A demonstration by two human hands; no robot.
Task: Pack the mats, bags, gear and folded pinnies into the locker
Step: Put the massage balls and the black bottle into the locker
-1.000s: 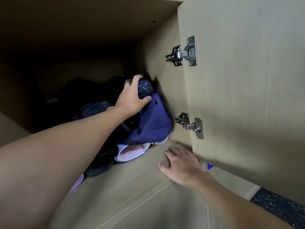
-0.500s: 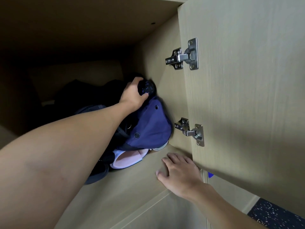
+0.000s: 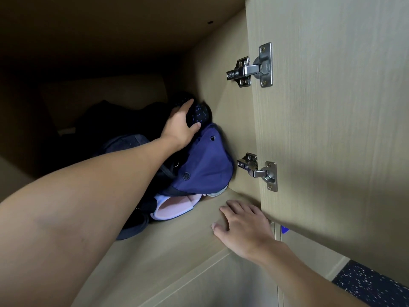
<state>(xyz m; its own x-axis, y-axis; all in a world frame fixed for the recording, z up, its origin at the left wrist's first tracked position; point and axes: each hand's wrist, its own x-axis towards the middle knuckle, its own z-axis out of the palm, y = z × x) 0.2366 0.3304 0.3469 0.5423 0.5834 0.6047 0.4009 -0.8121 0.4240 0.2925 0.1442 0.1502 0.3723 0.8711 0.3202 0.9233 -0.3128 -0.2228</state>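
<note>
Deep inside the locker [image 3: 168, 244], my left hand [image 3: 180, 127] grips a dark ball with blue speckles [image 3: 199, 114], pressed against the right inner wall above a navy blue cap [image 3: 203, 167]. Beneath the cap lie pink slippers [image 3: 174, 207] and a dark bag [image 3: 124, 142]. More black fabric fills the dim back of the compartment. My right hand [image 3: 243, 227] rests flat, fingers spread, on the locker floor at the front right corner, holding nothing.
The locker door [image 3: 336, 129] stands open on the right, hung on two metal hinges [image 3: 252, 67]. Bare shelf floor lies in front of the pile. A dark speckled floor [image 3: 371, 286] shows at the lower right, outside the locker.
My left hand has pushed the speckled ball a little deeper and higher into the back right corner. My right hand has stayed planted on the shelf edge.
</note>
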